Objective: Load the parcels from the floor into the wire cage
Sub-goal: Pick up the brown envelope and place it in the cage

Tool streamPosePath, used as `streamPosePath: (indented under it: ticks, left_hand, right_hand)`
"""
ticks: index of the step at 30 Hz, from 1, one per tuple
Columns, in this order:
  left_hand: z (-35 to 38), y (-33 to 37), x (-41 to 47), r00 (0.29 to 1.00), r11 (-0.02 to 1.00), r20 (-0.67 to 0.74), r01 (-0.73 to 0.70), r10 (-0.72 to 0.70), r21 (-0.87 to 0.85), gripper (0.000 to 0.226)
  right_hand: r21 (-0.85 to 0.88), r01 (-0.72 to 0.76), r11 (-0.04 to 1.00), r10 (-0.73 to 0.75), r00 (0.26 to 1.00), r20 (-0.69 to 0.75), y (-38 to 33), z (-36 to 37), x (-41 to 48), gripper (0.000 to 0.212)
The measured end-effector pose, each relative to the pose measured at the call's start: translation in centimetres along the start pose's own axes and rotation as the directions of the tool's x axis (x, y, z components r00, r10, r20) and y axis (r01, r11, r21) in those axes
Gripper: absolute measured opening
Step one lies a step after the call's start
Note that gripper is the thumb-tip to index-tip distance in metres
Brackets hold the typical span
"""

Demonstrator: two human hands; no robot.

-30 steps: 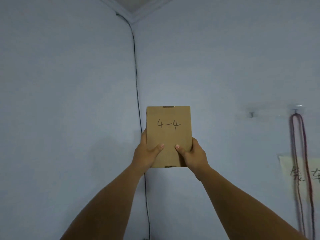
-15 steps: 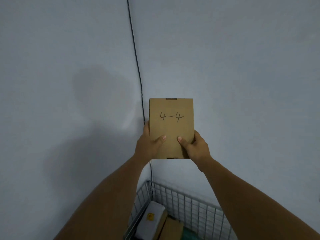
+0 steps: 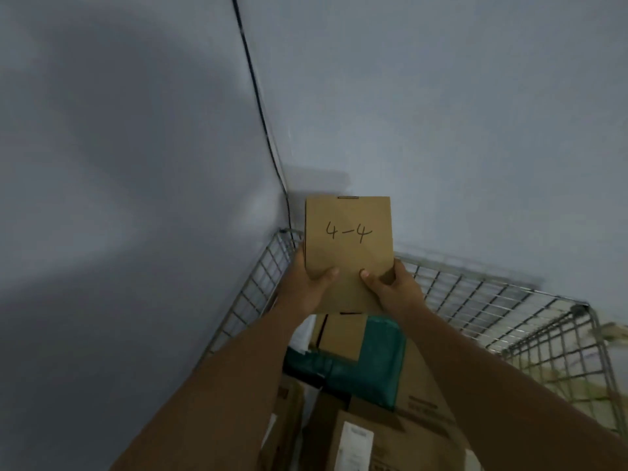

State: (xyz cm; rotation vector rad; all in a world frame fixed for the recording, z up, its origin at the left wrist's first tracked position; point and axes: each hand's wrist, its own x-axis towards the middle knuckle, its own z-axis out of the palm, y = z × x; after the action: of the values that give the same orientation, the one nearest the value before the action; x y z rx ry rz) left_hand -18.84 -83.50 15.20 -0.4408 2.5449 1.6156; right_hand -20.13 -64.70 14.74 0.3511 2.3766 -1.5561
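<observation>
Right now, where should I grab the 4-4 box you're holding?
Take the box by the long side edges of its free upper half, from above. It is flat, long way up, and the left grip and right grip hold its lower half.

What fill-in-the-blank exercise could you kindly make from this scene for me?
1. The handwritten mark on the cardboard parcel reads ____.
2. The left hand and right hand each press a ____ on its marked face.
3. The wire cage stands in a ____ of the room.
4. Inside the cage, the plastic-wrapped parcel is ____ in colour.

Missing words: 4-4; thumb; corner; green.
</observation>
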Motion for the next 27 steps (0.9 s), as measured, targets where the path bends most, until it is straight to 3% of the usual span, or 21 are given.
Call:
streamPosePath:
  ticks: [6, 11, 13, 15, 18, 27]
  left_hand:
    - [6.2, -15.5, 5.5, 0.959, 0.963, 0.087, 0.265, -0.269, 0.046, 0.072]
    - [12.2, -24.7, 7.3, 0.932, 0.912, 0.012, 0.351, -0.361, 0.214, 0.081]
    - [13.6, -27.6, 7.9, 0.947, 0.889, -0.020, 0.307, -0.319, 0.341, 0.082]
    - [14.3, -29.2, 8.0, 0.978, 0.848, -0.003, 0.182, -0.208, 0.498, 0.068]
    - [16.0, -30.4, 7.8, 0.996, 0.709, 0.081, -0.036, -0.030, 0.704, 0.059]
    - [18.0, -32.8, 9.3, 0.990, 0.692, 0.138, -0.103, 0.005, 0.715, 0.069]
  right_hand:
    - [0.089, -0.292, 0.952, 0.292, 0.956, 0.013, 14.4, 9.1, 5.3, 0.073]
    - [0.076, -0.452, 0.889, 0.455, 0.890, -0.035, 23.8, 15.1, 8.6, 0.065]
    - [0.072, -0.474, 0.878, 0.478, 0.876, -0.063, 26.7, 17.1, 10.0, 0.061]
    - [0.122, -0.486, 0.866, 0.496, 0.864, -0.083, 28.9, 18.3, 10.9, 0.058]
    - [0.164, -0.487, 0.858, 0.506, 0.857, -0.097, 31.5, 18.4, 11.3, 0.056]
    - [0.127, -0.452, 0.883, 0.466, 0.877, -0.115, 32.4, 18.5, 13.2, 0.055]
